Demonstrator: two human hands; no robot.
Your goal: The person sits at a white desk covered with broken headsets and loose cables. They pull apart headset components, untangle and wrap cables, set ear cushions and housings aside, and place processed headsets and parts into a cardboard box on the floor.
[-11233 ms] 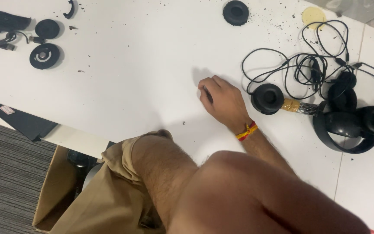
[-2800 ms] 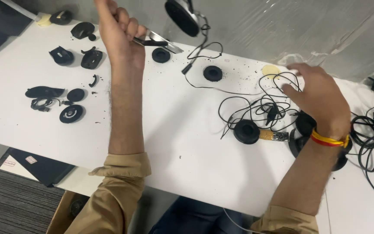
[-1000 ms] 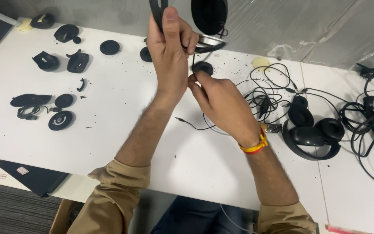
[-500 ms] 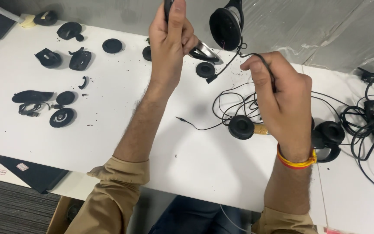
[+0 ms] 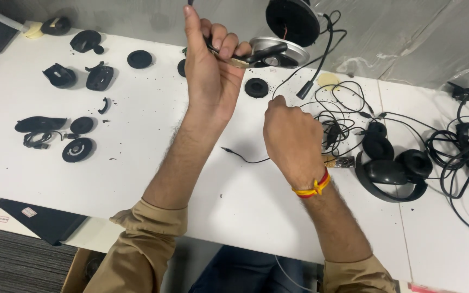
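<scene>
The headset point(image 5: 278, 38) hangs in the air above the far side of the table point(image 5: 153, 163), its band clamped in the closed fingers of the raised left hand point(image 5: 210, 70), its black earcup just right of that hand. The right hand point(image 5: 291, 138) sits lower and nearer, fingers curled shut with the headset's cable point(image 5: 310, 70) running down to them; whether they pinch it, I cannot tell. Half a second ago the right hand was further right and higher; it has come in left under the earcup.
</scene>
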